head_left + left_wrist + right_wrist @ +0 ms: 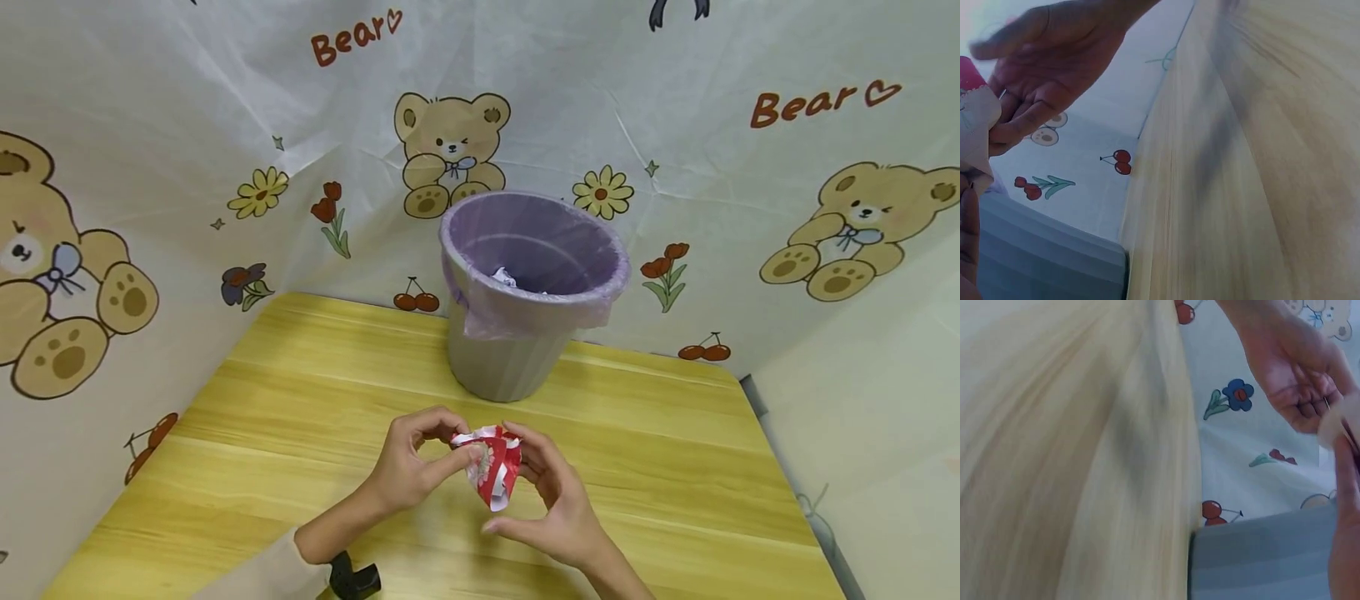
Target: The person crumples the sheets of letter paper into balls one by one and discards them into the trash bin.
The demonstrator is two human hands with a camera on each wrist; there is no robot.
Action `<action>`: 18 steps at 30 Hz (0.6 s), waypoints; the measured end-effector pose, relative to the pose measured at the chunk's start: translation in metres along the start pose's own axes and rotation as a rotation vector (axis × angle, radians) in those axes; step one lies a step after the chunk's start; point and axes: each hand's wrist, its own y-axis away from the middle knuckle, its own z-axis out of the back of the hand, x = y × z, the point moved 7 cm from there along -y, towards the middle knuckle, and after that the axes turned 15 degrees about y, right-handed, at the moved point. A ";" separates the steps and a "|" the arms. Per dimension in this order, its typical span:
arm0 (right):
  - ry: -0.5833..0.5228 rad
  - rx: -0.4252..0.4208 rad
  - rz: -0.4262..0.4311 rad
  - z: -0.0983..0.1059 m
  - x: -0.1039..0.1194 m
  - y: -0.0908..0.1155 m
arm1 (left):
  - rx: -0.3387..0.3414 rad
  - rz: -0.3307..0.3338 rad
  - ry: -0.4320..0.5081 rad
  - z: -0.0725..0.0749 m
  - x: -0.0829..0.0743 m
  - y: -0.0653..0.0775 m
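Note:
A crumpled piece of red and white paper is held over the wooden table in the head view. My left hand pinches it at its left side, thumb in front and fingers behind. From the right, the fingertips of my right hand touch its upper edge, while that thumb stands away from it, lower down. In the left wrist view the paper shows at the left edge, with the right hand beside it. The right wrist view has the left hand at upper right, the paper partly cut off.
A grey trash bin lined with a purple bag stands at the back of the table. Crumpled white paper lies inside it. A bear-printed cloth hangs around the table. A black strap piece is by the left sleeve.

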 end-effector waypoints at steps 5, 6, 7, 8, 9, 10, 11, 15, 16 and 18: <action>-0.020 -0.109 -0.029 -0.002 -0.001 -0.001 | -0.028 0.010 0.013 -0.001 0.001 0.000; -0.019 -0.134 -0.020 -0.001 -0.001 -0.001 | -0.030 0.003 0.013 -0.002 0.001 0.000; -0.019 -0.157 -0.008 -0.001 -0.001 -0.002 | -0.030 -0.004 0.011 -0.003 0.001 0.000; -0.016 -0.178 0.001 -0.001 0.000 -0.002 | -0.028 -0.012 0.009 -0.004 0.002 0.000; -0.011 -0.197 0.006 -0.001 0.000 -0.002 | -0.026 -0.018 0.008 -0.005 0.002 0.001; -0.004 -0.213 0.006 0.000 0.000 -0.002 | -0.021 -0.024 0.005 -0.006 0.002 0.001; 0.001 -0.225 0.006 0.000 0.000 -0.002 | -0.018 -0.030 0.005 -0.007 0.002 0.002; 0.007 -0.236 -0.005 -0.001 -0.003 -0.004 | -0.009 -0.027 0.015 -0.008 0.004 0.004; 0.000 -0.233 -0.004 -0.001 -0.004 -0.005 | -0.007 -0.023 0.017 -0.008 0.005 0.004; -0.011 -0.226 0.001 0.000 -0.005 -0.007 | -0.001 -0.019 0.022 -0.008 0.006 0.005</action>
